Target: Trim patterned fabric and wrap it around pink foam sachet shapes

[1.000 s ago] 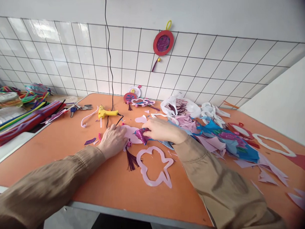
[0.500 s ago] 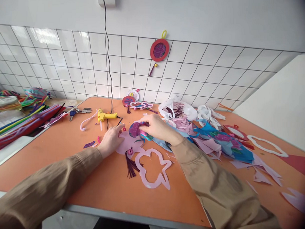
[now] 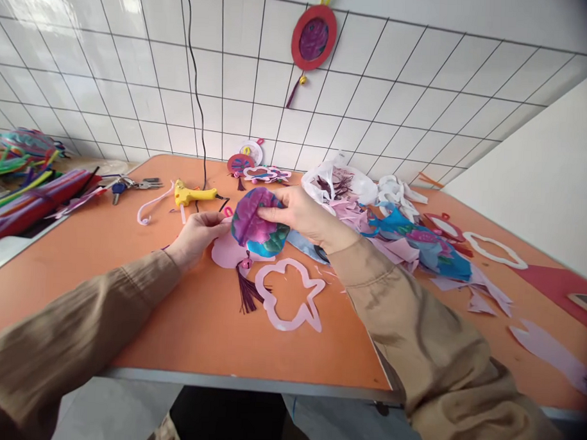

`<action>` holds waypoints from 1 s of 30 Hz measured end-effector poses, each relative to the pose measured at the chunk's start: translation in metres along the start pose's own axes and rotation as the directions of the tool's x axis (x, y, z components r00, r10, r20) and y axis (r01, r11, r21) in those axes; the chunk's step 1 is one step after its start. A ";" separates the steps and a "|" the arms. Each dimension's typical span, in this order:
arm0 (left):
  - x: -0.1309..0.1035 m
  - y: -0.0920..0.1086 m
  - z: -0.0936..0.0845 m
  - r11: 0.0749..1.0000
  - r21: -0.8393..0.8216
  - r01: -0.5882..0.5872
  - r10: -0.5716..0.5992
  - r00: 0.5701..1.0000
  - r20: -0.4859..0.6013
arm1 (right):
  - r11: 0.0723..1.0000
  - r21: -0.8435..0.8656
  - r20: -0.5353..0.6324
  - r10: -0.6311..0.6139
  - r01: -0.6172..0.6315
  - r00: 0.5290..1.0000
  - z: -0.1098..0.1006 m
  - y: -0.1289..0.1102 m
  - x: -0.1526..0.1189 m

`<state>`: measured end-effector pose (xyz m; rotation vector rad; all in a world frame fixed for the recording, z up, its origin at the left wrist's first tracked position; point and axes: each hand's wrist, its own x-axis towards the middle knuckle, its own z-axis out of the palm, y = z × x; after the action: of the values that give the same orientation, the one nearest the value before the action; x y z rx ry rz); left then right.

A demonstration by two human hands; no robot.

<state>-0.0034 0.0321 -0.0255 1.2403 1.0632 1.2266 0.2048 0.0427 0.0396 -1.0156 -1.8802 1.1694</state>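
Note:
Between thumb and fingers, my right hand (image 3: 294, 213) grips a purple and blue floral fabric piece (image 3: 255, 222), spread out above the table. My left hand (image 3: 196, 236) is pinched closed at the left of the fabric, beside a small pink loop (image 3: 227, 211); what its fingertips hold is too small to tell. Partly under the fabric lies a pink paper shape (image 3: 223, 253). A pink bell (image 3: 246, 263) with a dark purple tassel (image 3: 247, 292) rests at its lower edge. To the right of the tassel is a pink wavy paper frame (image 3: 266, 302).
Behind my left hand lies a yellow glue gun (image 3: 193, 195) with a black cord (image 3: 196, 95). Pliers (image 3: 149, 183) and pipe cleaners (image 3: 38, 201) sit at left. Paper scraps (image 3: 398, 250) and blue fabric (image 3: 430, 250) spread at right. A red round ornament (image 3: 314, 38) hangs on the wall.
The view has tilted downward. The fabric, bunched in my right hand before, now shows spread wide and raised. My left hand has drawn its fingers together, off the pink paper shape.

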 end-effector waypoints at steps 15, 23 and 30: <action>-0.001 0.002 0.005 0.993 -0.115 -0.001 0.000 1.000 -0.010 | 0.974 -0.227 -0.051 -0.023 0.011 0.998 0.020 0.012 0.000; -0.001 0.002 0.002 0.996 -0.091 -0.006 0.000 0.998 -0.060 | 0.782 -0.623 -0.306 -0.249 0.005 0.919 0.001 -0.001 -0.003; 0.000 0.001 0.002 0.994 -0.113 -0.002 -0.001 1.000 -0.031 | 0.989 -0.115 -0.056 -0.101 0.094 0.993 0.009 -0.019 -0.015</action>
<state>-0.0019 0.0320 -0.0244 1.1379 1.0017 1.2925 0.1989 0.0205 0.0511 -0.9972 -1.9424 0.9749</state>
